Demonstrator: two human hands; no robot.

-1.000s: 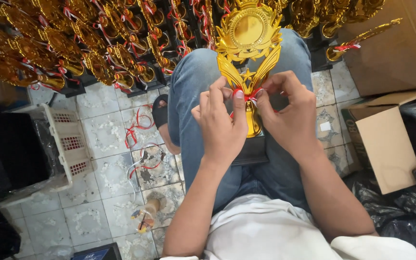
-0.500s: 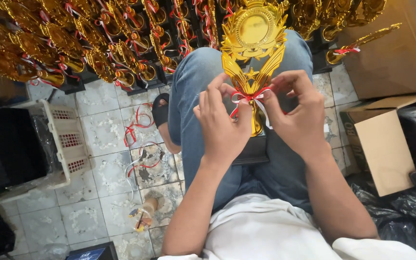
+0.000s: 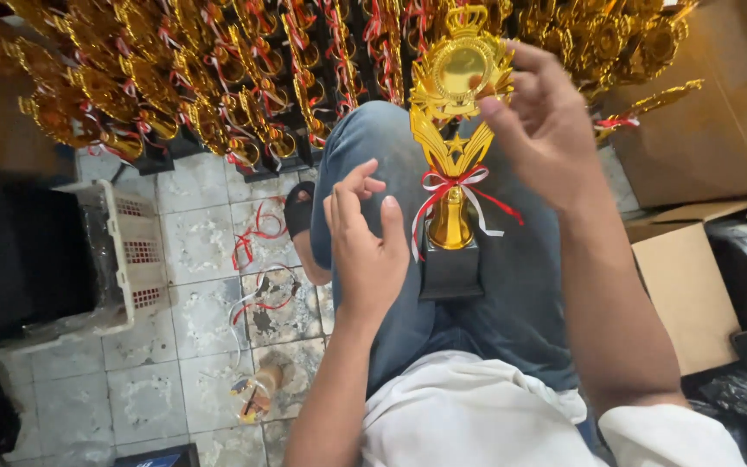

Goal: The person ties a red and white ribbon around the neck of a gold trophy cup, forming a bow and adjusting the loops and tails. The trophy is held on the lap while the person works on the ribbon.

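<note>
A gold trophy [image 3: 453, 130] stands upright on the person's lap, with a red-white ribbon [image 3: 451, 186] tied at its stem. The right hand [image 3: 546, 125] touches its top with loosely open fingers. The left hand [image 3: 365, 238] is just beside it, fingers spread, holding nothing.

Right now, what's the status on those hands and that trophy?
Left hand open beside trophy. Right hand open at its top. Ribbon tied. Nothing blocking.

Tiled floor [image 3: 192, 233], red ribbon scraps [image 3: 257, 233], white basket [image 3: 131, 251], gold trophies [image 3: 157, 95]
</note>
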